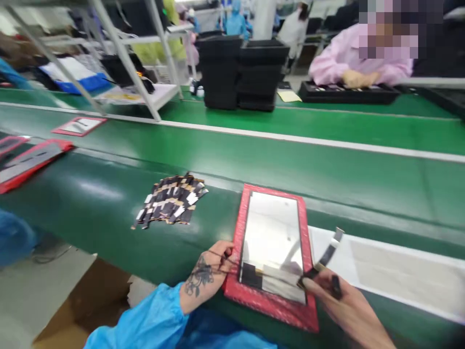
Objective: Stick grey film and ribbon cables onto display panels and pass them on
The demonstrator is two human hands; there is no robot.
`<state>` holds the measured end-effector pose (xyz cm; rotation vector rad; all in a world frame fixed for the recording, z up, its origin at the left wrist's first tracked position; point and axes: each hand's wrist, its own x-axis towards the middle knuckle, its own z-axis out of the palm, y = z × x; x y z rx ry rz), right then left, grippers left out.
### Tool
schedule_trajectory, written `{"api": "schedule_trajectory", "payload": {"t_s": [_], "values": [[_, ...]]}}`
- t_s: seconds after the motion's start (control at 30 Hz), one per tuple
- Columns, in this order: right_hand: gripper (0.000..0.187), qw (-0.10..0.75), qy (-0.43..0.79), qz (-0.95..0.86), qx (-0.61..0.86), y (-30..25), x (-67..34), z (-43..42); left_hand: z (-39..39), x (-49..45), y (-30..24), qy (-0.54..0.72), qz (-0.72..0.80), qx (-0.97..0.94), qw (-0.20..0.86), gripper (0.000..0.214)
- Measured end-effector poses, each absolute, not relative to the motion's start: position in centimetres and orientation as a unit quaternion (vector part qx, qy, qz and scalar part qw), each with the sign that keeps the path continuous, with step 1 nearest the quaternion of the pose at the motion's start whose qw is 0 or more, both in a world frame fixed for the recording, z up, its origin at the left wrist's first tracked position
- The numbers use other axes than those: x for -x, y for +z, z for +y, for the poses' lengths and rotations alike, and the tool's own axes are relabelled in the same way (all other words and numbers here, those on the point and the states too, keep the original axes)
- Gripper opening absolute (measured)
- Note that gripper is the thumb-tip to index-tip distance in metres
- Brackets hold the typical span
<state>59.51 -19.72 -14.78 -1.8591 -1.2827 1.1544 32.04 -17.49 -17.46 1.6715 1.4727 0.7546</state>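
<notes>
In front of me lies a flat screen panel (274, 228) with a bright reflective face and a red wrapped border. My left hand (209, 274) is closed at its left edge; thin dark lines cross the fingers, too blurred to name. My right hand (339, 293), over the lower right corner, pinches a black and silver flex cable (331, 249) that sticks up past the fingers. Another small black piece (336, 287) shows by its curled fingers. Along the panel's lower end runs a black and pale strip (259, 277). A pile of similar flex cables (174, 201) lies to the left.
More red-edged panels (34, 160) lie at the far left on the green bench (109, 194). White sheets (407, 274) extend right. Beyond a pale rail stand stacked black trays (221, 72) and a metal rack (123, 58). A co-worker in pink (337, 58) works over a black tray (348, 94).
</notes>
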Motion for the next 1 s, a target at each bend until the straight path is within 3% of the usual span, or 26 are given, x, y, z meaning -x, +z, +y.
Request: {"api": "schedule_trajectory", "payload": {"t_s": [0.07, 0.17, 0.3, 0.37, 0.5, 1.0], "values": [[0.037, 0.278, 0.503, -0.485, 0.659, -14.4, -59.4, -18.9, -17.9, -32.3, -18.4, 0.293, 0.573, -0.663, 0.382, 0.021], [0.015, 0.295, 0.487, -0.564, 0.598, -13.6, -58.0, -17.1, -18.7, -32.9, -18.9, 0.316, 0.577, -0.693, 0.295, 0.023], [0.023, 0.249, 0.455, -0.66, 0.543, -13.3, -56.0, -15.3, -19.6, -34.2, -18.3, 0.337, 0.515, -0.784, 0.088, 0.025], [0.023, 0.19, 0.416, -0.693, 0.557, -13.6, -55.4, -14.7, -19.9, -35.2, -18.2, 0.316, 0.475, -0.82, 0.05, 0.025], [0.021, 0.128, 0.336, -0.729, 0.582, -14.5, -55.0, -14.6, -20.4, -36.3, -18.4, 0.278, 0.476, -0.833, 0.048, 0.024], [0.022, 0.152, 0.367, -0.73, 0.556, -14.8, -54.8, -14.8, -20.5, -36.0, -17.8, 0.3, 0.508, -0.787, 0.183, 0.022]]}}
